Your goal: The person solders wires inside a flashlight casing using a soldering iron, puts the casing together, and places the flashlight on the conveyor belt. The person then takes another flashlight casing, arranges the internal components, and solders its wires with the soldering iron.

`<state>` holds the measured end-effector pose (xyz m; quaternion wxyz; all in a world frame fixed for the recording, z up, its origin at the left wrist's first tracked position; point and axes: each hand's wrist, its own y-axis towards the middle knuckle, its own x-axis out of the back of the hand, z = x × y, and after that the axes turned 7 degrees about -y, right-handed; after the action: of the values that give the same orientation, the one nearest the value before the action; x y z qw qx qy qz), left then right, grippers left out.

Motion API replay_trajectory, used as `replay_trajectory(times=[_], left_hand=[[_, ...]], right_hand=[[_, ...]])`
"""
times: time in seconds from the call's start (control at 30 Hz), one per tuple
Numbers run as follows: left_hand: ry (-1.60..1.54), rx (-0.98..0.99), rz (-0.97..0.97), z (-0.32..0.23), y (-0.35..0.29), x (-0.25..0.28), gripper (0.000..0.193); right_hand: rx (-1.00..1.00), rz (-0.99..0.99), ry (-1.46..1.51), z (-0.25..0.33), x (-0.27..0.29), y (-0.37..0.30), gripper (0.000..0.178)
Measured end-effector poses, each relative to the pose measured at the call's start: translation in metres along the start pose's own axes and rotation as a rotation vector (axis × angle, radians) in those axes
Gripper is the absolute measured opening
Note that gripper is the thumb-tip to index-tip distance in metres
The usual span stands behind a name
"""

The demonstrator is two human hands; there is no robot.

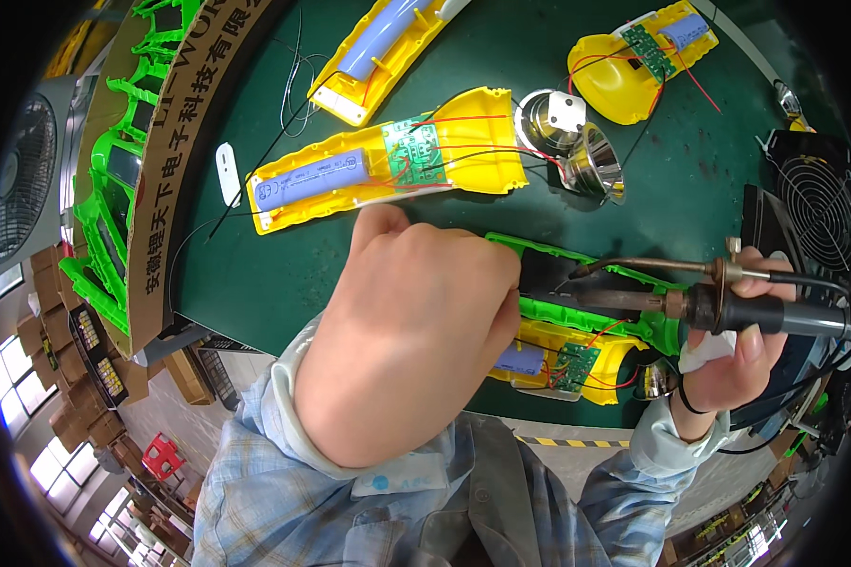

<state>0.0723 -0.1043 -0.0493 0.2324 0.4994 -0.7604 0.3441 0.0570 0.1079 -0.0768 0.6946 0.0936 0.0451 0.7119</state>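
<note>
My right hand [742, 350] is wrapped round a soldering iron [700, 304] that has a thin metal feed tube clamped along it. The iron's tip points left, over a green plastic flashlight casing [648, 331] with a black inside. My left hand [411, 331] is closed, knuckles up, over the casing's left end; its fingertips and whatever they grip are hidden. Just below the casing, partly covered, lies a yellow half shell [619, 359] with a blue battery cell and a green circuit board. A longer yellow shell [482, 142] with battery, board and wires lies above my left hand.
Two silver reflectors [594, 163] sit wired beyond the casing. More yellow shells [600, 76] lie at the back. At the left, a cardboard box [175, 180] borders green casings [128, 170]. A black fan unit [818, 189] stands at the right. A white piece [227, 175] lies near the box.
</note>
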Motion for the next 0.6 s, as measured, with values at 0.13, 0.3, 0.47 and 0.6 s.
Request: replay_trajectory(times=[0.13,0.3,0.47,0.6], left_hand=[[0.067,0.027,0.073,-0.0020,0.0021,0.0026,0.004],[0.060,0.018,0.092,0.0003,0.0023,0.0014,0.006],[0.053,0.027,0.081,0.0009,0.0027,0.0015,0.005],[0.052,0.015,0.068,0.0019,0.0027,0.0006,0.005]], right_hand=[[0.000,0.064,-0.074,-0.0011,-0.0012,-0.0015,0.041],[0.039,0.085,-0.125,-0.0037,-0.0027,-0.0030,0.042],[0.005,0.077,-0.127,-0.0052,-0.0041,-0.0030,0.043],[0.001,0.093,-0.126,-0.0051,-0.0047,-0.0020,0.044]])
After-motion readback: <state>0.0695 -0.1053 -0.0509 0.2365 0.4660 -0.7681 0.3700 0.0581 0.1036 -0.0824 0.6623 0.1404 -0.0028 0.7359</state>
